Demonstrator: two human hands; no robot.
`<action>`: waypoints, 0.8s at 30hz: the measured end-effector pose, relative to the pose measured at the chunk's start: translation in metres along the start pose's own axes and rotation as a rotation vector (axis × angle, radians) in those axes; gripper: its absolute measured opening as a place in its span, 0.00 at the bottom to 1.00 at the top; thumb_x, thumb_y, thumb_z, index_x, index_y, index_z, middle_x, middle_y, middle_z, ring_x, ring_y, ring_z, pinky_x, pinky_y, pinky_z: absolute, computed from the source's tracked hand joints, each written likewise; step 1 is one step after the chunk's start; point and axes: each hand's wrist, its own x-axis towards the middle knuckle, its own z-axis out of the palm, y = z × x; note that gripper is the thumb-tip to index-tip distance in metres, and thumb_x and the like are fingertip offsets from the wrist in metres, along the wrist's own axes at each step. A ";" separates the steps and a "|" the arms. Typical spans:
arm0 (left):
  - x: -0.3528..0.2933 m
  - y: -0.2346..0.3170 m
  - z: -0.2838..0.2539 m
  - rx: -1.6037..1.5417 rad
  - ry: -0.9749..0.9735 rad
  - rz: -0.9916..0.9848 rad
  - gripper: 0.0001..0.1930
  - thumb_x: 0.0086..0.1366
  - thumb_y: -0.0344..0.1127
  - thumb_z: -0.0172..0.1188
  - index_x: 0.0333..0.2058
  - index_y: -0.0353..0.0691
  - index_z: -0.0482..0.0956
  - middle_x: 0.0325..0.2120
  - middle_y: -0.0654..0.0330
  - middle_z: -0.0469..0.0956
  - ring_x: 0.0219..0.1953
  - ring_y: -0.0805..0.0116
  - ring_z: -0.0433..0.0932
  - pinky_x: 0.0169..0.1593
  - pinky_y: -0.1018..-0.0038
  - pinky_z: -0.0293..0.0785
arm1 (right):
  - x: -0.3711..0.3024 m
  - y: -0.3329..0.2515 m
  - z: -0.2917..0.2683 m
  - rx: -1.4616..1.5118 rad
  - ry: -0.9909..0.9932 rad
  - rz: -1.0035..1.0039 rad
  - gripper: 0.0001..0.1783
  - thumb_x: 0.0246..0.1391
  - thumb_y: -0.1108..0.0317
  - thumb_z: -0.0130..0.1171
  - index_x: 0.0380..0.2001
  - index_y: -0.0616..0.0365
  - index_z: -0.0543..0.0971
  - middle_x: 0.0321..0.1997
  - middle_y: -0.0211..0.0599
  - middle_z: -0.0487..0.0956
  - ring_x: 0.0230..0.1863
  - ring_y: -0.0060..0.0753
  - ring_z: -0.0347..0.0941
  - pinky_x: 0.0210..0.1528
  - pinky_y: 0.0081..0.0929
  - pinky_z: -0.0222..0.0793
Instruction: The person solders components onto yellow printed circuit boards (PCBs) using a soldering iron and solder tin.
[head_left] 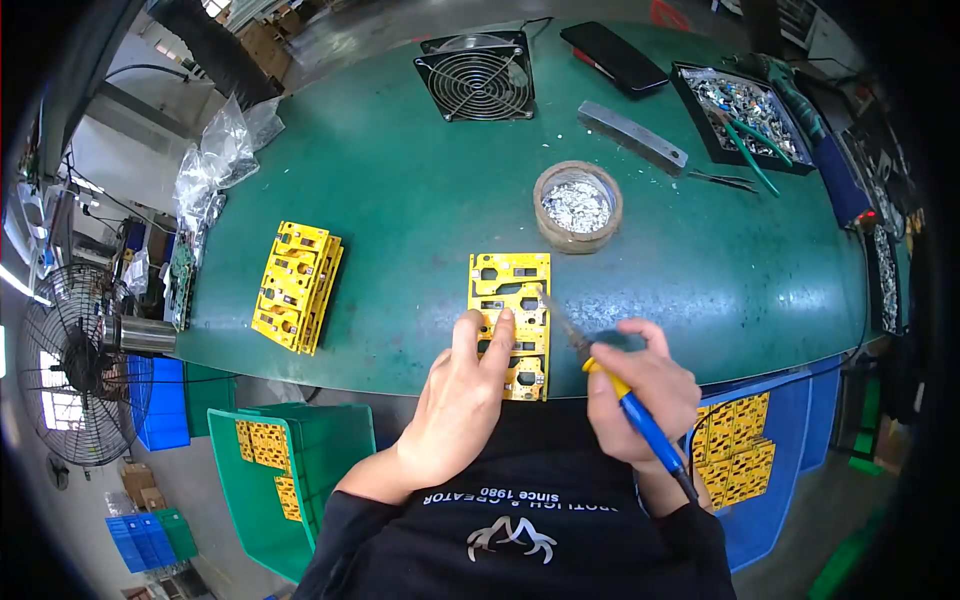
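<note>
A yellow circuit board panel (512, 270) with several cut-outs lies at the near edge of the green table. My left hand (450, 410) holds it down, its fingertips pressed on the panel's left and middle. In my right hand (650, 385) is a soldering iron (655, 436) with a blue and yellow handle, gripped like a pen. Its tip reaches the panel's upper right edge; whether it touches cannot be made out. Further left stands a small stack of similar yellow panels (293, 285). Just beyond the held panel sits a round brown container (548, 228) of silvery bits.
At the back are a square black fan (475, 85), a black phone-like slab (615, 58), a metal bar (632, 137), tweezers (725, 181) and a tray of scraps (705, 135) with green-handled pliers (750, 155). Green (240, 500) and blue (765, 535) bins below hold yellow boards.
</note>
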 end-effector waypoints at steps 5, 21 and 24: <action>0.003 -0.003 0.006 0.017 0.070 0.009 0.32 0.58 0.15 0.58 0.63 0.27 0.69 0.51 0.40 0.66 0.36 0.39 0.82 0.42 0.55 0.83 | 0.014 0.012 -0.004 -0.130 0.126 0.012 0.15 0.50 0.80 0.70 0.44 0.66 0.85 0.33 0.43 0.86 0.32 0.38 0.85 0.55 0.47 0.78; -0.012 -0.020 -0.002 -0.122 0.317 -0.027 0.20 0.66 0.29 0.69 0.54 0.32 0.78 0.48 0.50 0.75 0.35 0.49 0.84 0.35 0.60 0.82 | -0.016 0.001 -0.003 0.051 0.011 0.026 0.13 0.48 0.82 0.65 0.40 0.67 0.85 0.31 0.46 0.86 0.30 0.39 0.84 0.54 0.50 0.77; -0.022 -0.024 0.005 -0.160 0.309 -0.065 0.22 0.62 0.31 0.73 0.53 0.33 0.79 0.46 0.51 0.77 0.35 0.51 0.84 0.35 0.61 0.83 | -0.018 0.003 0.002 0.037 0.000 0.017 0.16 0.46 0.81 0.71 0.42 0.65 0.86 0.34 0.43 0.88 0.31 0.35 0.86 0.51 0.45 0.79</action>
